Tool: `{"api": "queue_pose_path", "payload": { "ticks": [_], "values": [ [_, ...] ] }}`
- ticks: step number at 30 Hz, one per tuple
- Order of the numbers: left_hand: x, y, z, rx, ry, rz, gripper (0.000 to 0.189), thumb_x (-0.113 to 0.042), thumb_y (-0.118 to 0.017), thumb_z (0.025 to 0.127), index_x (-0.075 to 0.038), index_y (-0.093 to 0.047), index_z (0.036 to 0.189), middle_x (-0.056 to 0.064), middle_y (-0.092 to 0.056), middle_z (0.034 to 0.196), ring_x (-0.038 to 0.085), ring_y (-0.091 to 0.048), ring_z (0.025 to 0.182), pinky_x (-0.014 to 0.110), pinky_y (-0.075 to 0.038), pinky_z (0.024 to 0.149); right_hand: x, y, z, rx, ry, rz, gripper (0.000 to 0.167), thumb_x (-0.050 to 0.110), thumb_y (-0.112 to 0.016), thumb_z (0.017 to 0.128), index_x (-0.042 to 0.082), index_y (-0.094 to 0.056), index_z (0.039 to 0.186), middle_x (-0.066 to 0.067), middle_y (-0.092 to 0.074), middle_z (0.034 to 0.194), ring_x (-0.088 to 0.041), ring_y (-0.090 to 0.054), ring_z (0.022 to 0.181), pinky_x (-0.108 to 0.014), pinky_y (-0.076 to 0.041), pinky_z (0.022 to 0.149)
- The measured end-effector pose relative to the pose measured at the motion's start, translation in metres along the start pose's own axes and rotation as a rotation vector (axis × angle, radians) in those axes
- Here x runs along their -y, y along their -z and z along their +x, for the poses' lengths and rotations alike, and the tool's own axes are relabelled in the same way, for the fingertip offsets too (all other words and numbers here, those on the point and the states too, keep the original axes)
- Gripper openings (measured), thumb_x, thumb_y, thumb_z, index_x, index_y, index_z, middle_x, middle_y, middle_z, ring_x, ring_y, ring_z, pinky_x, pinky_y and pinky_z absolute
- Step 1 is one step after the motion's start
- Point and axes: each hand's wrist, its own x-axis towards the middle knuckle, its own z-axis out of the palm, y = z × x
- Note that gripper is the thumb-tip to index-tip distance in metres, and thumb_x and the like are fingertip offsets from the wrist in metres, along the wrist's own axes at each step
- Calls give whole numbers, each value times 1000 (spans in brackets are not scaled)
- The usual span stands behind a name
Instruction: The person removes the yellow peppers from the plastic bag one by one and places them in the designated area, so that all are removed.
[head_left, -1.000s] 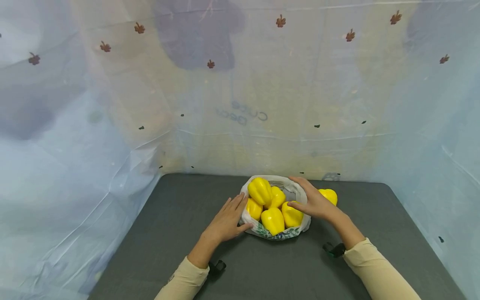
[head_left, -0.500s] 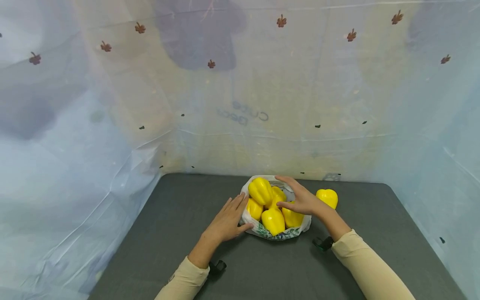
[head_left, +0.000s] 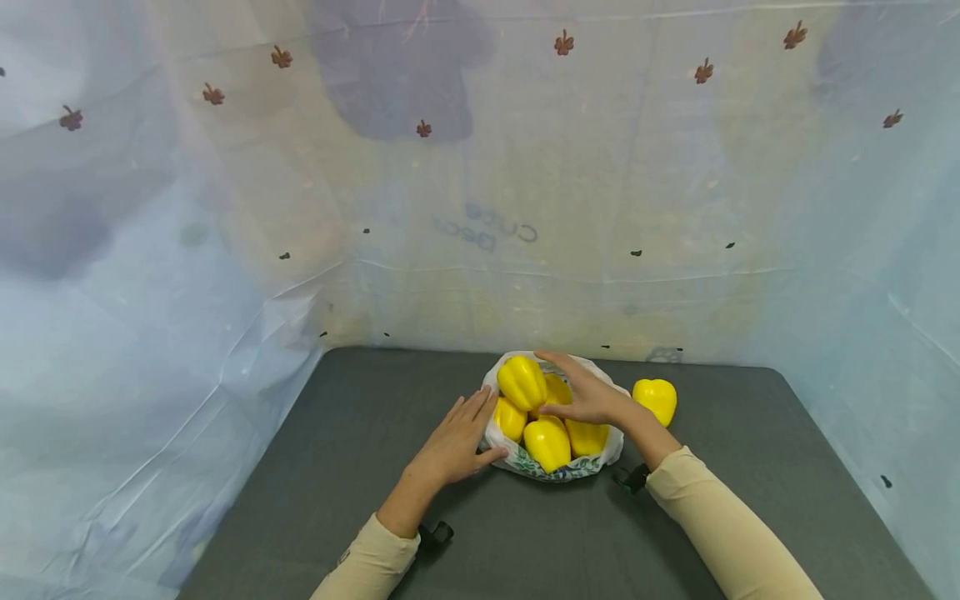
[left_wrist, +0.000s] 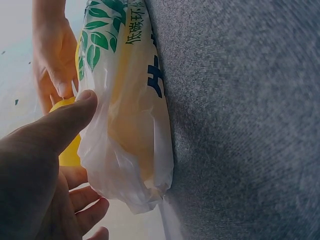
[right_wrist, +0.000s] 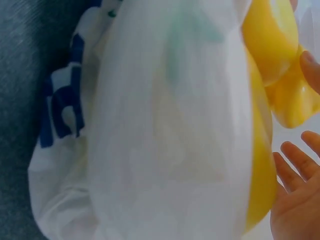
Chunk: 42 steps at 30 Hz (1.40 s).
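Left hand (head_left: 453,442) lies slanted against the left side of a white plastic bag (head_left: 566,473), its fingers straight and its thumb held well apart; in the left wrist view the thumb tip rests on the thin, wrinkled film. A beige cloth sleeve (head_left: 367,554) covers the forearm behind it. The bag sits squat and rounded on a bench (head_left: 360,408) with a dark grey, finely woven surface; its mouth faces up, its rim is crumpled, and its wall carries printed green leaves and dark blue characters. Inside are five yellow bell peppers (head_left: 547,444), smooth, glossy and lobed: one by the left wall, one leaning higher at the back, one in front, then two more partly hidden by the right hand (head_left: 591,398). That hand is over the bag's right half, thumb and fingers spread wide in a C; whether it touches a pepper I cannot tell. Farther right, a lone yellow bell pepper (head_left: 655,402) rests on the bench near the bag, beyond the right wrist.
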Motion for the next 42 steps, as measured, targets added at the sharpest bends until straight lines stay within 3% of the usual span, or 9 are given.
{"api": "queue_pose_path", "payload": {
  "ticks": [25, 42],
  "values": [
    [-3, 1, 1, 7, 4, 9, 98, -56, -66, 104, -6, -17, 173, 14, -16, 179, 32, -21, 164, 54, -18, 134, 2, -4, 9, 67, 9, 68, 98, 34, -83, 97, 14, -22, 173, -15, -29, 175, -45, -38, 155, -69, -33, 124],
    [-2, 2, 1, 7, 7, -8, 97, -56, -66, 104, -6, -18, 173, 15, -17, 179, 33, -22, 164, 56, -18, 134, 5, -1, 1, 0, 40, 60, 93, 38, -85, 95, 13, -34, 169, -14, -39, 169, -41, -47, 149, -69, -41, 119]
  ]
}}
